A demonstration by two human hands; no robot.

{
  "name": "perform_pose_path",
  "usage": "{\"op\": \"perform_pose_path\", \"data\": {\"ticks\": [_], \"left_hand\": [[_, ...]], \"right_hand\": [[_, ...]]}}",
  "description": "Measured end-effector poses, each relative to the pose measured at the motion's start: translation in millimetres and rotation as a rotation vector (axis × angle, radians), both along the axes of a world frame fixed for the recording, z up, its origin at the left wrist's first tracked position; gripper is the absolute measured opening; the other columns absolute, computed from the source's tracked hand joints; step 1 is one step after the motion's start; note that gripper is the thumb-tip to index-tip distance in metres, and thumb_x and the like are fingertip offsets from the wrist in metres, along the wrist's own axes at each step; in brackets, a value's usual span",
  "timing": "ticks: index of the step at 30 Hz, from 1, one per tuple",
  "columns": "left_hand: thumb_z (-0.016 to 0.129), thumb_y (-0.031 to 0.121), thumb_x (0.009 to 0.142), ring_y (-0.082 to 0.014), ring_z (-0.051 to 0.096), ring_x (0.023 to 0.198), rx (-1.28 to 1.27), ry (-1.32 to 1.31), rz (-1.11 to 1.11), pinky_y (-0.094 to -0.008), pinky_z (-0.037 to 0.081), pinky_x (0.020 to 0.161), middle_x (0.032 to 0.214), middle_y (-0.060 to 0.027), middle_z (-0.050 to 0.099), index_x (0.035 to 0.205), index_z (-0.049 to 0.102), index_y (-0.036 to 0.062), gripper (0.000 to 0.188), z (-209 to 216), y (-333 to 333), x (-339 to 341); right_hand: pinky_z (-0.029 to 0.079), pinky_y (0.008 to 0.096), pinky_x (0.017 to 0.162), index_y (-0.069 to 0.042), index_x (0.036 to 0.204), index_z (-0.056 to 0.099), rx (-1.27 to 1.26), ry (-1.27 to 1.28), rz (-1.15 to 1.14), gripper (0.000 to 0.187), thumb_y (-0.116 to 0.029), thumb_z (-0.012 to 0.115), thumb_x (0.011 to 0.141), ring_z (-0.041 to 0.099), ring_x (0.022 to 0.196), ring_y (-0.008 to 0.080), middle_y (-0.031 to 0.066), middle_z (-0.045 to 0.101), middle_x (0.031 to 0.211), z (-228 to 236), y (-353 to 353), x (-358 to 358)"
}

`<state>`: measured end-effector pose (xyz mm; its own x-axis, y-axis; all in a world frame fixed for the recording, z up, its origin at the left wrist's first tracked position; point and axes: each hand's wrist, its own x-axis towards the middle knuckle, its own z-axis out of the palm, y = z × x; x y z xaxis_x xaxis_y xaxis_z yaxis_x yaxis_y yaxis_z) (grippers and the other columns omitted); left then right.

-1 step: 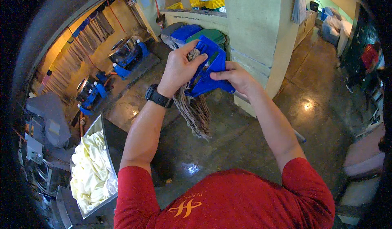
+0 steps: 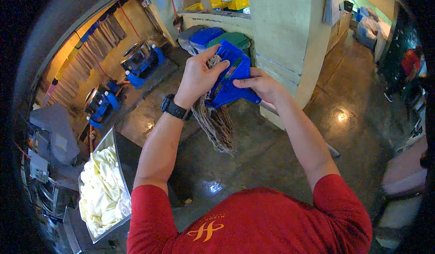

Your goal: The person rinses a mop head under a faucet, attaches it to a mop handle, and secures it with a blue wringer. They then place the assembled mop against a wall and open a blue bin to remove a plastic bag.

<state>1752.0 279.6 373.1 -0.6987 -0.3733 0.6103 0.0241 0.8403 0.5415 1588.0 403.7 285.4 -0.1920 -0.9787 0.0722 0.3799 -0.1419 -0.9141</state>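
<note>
Hardly anything has moved since the earlier picture. Between the left grip and the right grip, the blue mop holder is held up in the air, tilted, with a long slot. The left grip pinches its edge and the grey, stringy mop, which hangs below. The right grip pinches its other side, thumb in front. Down and left of the left grip, a metal bin is full of crumpled pale yellow cloth. Behind the right grip is a wall's corner; shiny floor spreads below.
</note>
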Motion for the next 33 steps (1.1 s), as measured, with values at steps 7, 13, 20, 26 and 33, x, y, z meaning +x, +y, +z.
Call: {"op": "perform_pose_path", "data": {"ticks": [7,13,20,26,33], "left_hand": [[0.078,0.016,0.088,-0.0110,0.067,0.092,-0.040,0.057,-0.068,-0.0298,0.055,0.082,0.112,-0.0172,0.076,0.132,0.063,-0.0062,0.052,-3.9,-5.6,-6.2],[0.077,0.015,0.089,-0.0117,0.067,0.095,0.137,-0.063,-0.028,-0.0303,0.055,0.083,0.112,-0.0155,0.076,0.133,0.061,-0.0078,0.053,-6.1,-12.7,-11.8],[0.078,0.013,0.090,-0.0142,0.063,0.116,0.229,-0.108,-0.050,-0.0304,0.050,0.101,0.132,-0.0141,0.068,0.141,0.056,-0.0062,0.058,-5.7,-30.0,3.5],[0.082,0.012,0.084,-0.0087,0.062,0.095,0.119,-0.080,0.174,-0.0277,0.052,0.088,0.106,-0.0033,0.071,0.141,0.058,0.0007,0.063,7.0,-81.9,56.3],[0.087,0.013,0.079,-0.0079,0.062,0.090,0.128,0.008,0.124,-0.0267,0.051,0.083,0.100,-0.0002,0.070,0.142,0.055,0.0064,0.071,10.9,-208.2,134.0]], "right_hand": [[0.045,0.0386,0.111,-0.008,0.151,0.041,-0.187,0.288,-0.198,0.085,-0.001,0.086,0.078,0.061,0.120,0.0171,0.0040,0.066,0.131,-4.5,-2.0,9.6],[0.047,0.0388,0.108,-0.007,0.148,0.044,-0.090,-0.008,0.025,0.085,0.001,0.087,0.075,0.062,0.119,0.0171,0.0039,0.065,0.131,-5.4,-14.1,-6.8],[0.049,0.0377,0.105,-0.007,0.142,0.052,-0.305,0.232,-0.152,0.079,-0.009,0.092,0.074,0.064,0.114,0.0184,0.0039,0.066,0.129,-16.9,-42.9,12.1],[0.049,0.0371,0.105,-0.008,0.140,0.054,-0.135,0.178,0.017,0.085,-0.011,0.096,0.066,0.065,0.113,0.0185,0.0035,0.068,0.125,-6.4,-116.1,45.1],[0.051,0.0346,0.101,-0.009,0.133,0.059,-0.256,0.404,-0.053,0.077,-0.004,0.094,0.065,0.064,0.112,0.0171,0.0012,0.068,0.122,0.1,-240.4,121.6]]}}
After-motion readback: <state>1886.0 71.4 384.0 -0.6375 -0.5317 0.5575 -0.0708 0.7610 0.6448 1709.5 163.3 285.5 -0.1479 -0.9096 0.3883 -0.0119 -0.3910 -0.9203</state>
